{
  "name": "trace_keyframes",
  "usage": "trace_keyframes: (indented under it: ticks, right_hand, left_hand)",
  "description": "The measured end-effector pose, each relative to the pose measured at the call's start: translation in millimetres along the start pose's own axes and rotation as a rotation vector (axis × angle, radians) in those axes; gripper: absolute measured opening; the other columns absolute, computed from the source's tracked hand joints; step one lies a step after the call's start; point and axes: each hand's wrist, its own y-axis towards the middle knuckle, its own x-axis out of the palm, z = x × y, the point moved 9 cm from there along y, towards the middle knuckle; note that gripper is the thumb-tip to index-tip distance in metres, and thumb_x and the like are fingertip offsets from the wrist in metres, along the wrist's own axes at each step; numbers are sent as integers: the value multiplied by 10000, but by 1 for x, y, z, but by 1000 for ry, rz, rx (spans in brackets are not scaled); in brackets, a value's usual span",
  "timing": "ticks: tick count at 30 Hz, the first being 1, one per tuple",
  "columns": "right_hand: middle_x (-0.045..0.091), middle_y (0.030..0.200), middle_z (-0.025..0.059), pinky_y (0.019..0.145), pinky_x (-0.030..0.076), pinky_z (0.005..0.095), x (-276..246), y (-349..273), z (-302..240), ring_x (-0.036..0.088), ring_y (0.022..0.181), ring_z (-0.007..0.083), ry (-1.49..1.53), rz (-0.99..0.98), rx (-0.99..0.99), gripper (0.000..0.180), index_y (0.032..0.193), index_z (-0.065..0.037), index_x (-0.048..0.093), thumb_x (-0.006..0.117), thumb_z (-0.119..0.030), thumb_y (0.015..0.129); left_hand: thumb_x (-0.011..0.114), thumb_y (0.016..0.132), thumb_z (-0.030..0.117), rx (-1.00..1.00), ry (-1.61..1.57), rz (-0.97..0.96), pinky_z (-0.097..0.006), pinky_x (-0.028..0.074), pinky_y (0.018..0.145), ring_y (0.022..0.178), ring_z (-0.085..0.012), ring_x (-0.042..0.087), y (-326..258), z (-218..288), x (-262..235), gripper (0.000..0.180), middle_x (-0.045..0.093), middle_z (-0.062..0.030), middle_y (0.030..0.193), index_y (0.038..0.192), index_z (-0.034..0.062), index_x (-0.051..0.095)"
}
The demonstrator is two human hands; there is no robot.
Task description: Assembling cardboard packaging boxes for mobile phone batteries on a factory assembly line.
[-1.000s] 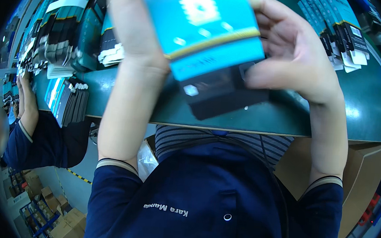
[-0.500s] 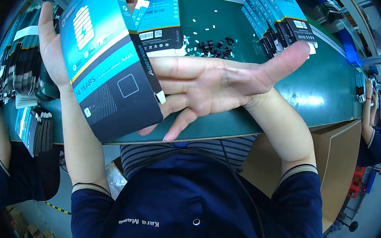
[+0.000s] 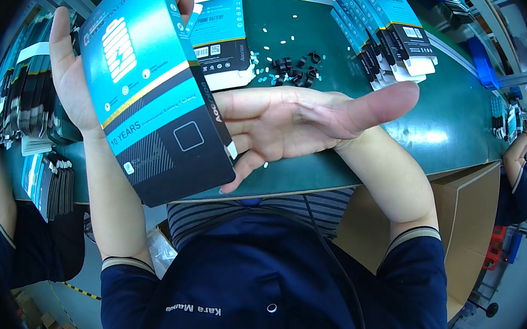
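My left hand point(image 3: 70, 82) grips a flat cardboard box point(image 3: 121, 70), printed blue and black with a gold stripe. It holds the box tilted above the near left of the table, with the palm behind and fingertips curling over the far edge. Palm up, my right hand point(image 3: 299, 117) reaches in from the right with its thumb stretched out to the side. Its fingers extend to the box's right edge, where some tips are hidden behind the box. A small white flap point(image 3: 232, 149) shows at that edge.
Matching boxes point(image 3: 219, 29) stand beyond my hands; a row of more boxes point(image 3: 388, 31) is at the back right. Small black pieces point(image 3: 297, 70) and white bits lie between. Dark stacks point(image 3: 28, 94) fill the left. An open carton point(image 3: 459, 225) stands right. Co-workers flank both sides.
The held box has shifted slightly down and right. My right hand's thumb has dropped, and its fingers are less spread. At the far right, the co-worker's arms have moved.
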Motion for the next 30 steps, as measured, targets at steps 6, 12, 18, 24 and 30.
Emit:
trace_keyframes:
  ticks: [6, 12, 18, 24, 30]
  right_hand:
    - [372, 1439, 169, 998, 432, 430, -1, 3, 2, 452, 1265, 257, -19, 35, 45, 1533, 1477, 28, 172, 616, -898, 339]
    - [652, 1086, 110, 827, 506, 294, -37, -6, -19, 629, 929, 143, -206, 544, -172, 467, 1245, 35, 545, 657, -256, 897]
    - [619, 758, 28, 671, 463, 237, -51, -23, -32, 564, 656, 104, -199, 852, -222, 244, 851, -38, 626, 606, -264, 942]
    - [394, 553, -24, 555, 346, 239, -53, -26, -45, 382, 514, 86, -351, 890, -253, 445, 620, -103, 429, 510, -342, 986]
    - [597, 1026, 99, 834, 482, 296, -16, -31, -77, 581, 934, 142, -1070, 946, -609, 444, 1249, -8, 517, 686, -83, 845]
  left_hand:
    - [367, 964, 452, -47, -8, 17, -416, 255, 1131, 1224, -330, 499, -4, 1, -4, 650, 290, -276, 1465, 1380, -44, 311]
    - [385, 959, 481, -15, 92, 124, -467, 411, 1036, 1203, -357, 518, -6, 16, -11, 637, 486, -271, 1318, 1285, -63, 442]
    - [344, 935, 573, -126, 55, -99, -487, 441, 1007, 1223, -392, 495, -6, -8, 14, 762, 471, -293, 1329, 1339, -70, 406]
    - [333, 955, 521, -156, -388, -88, -533, 458, 975, 1224, -449, 466, 2, -18, 35, 635, 467, -283, 1322, 1161, -38, 553]
    - [472, 920, 475, 57, 55, 626, -469, 463, 945, 1143, -403, 539, -2, -8, -7, 549, 553, -257, 1207, 1101, -35, 566]
